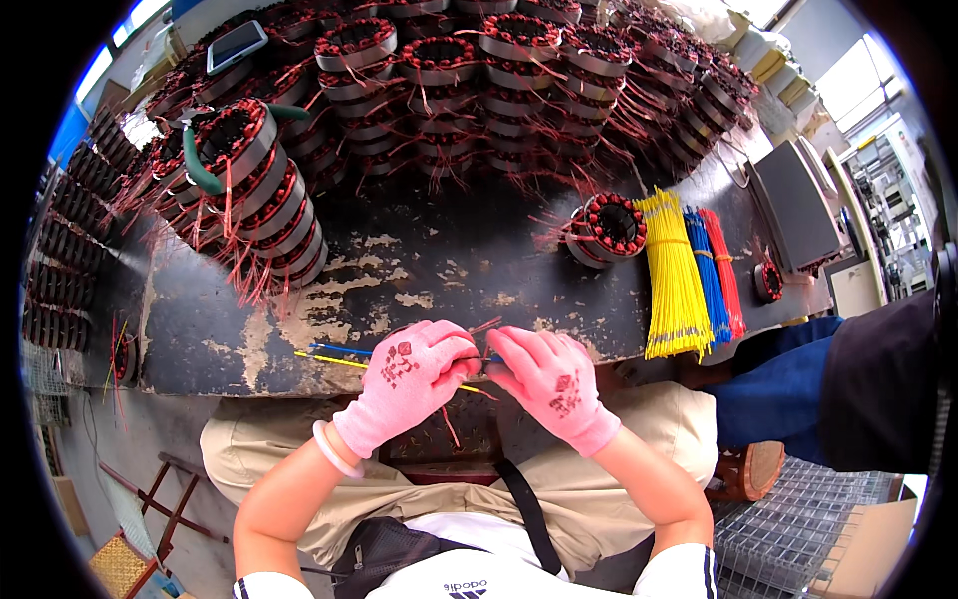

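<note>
Both my hands wear pink gloves and meet at the table's near edge, fingertips almost touching. My left hand [407, 379] is closed round a yellow wire [339, 360] and a blue wire [339, 349], whose ends stick out to its left. Thin red wires [486, 325] poke out between the two hands, and one hangs down below them. My right hand [552, 384] is closed in a pinch beside the left fingertips; its fingers cover what they hold. Beyond it on the table stands a single stator [607, 229] with red windings.
Bundles of yellow [674, 280], blue [706, 280] and red wires [725, 270] lie at the right. A leaning stator stack [284, 225] stands at the left, with many more stacks [439, 100] behind. Another person's leg [778, 394] is close by on the right.
</note>
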Demonstrator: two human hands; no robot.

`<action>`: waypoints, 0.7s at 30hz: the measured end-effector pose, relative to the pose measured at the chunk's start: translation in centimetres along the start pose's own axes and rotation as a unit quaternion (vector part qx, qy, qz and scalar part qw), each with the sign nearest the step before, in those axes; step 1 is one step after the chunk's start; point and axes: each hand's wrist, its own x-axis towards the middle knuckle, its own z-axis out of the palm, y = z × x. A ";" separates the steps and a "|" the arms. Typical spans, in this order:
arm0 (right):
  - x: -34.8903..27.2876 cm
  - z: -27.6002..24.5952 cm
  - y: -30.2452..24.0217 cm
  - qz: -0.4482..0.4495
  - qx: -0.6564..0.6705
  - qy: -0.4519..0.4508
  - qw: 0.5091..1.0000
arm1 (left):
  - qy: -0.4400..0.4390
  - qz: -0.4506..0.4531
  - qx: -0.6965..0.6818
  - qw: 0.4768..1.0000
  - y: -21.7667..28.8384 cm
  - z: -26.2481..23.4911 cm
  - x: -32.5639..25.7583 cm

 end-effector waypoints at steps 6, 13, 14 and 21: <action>0.3 0.4 0.9 0.411 0.593 -0.259 0.642 | -0.010 0.017 -0.001 1.000 -0.2 -0.1 -0.1; 0.8 -1.2 0.2 0.012 0.110 -0.072 0.991 | -0.002 0.016 0.005 1.000 -0.2 0.1 -0.1; 0.7 -0.7 0.1 -0.014 0.122 -0.038 0.992 | 0.005 0.021 0.012 1.000 -0.2 0.2 -0.1; 2.7 -1.6 0.2 0.330 0.361 -0.276 0.827 | -0.021 0.016 0.008 1.000 0.1 -0.2 0.1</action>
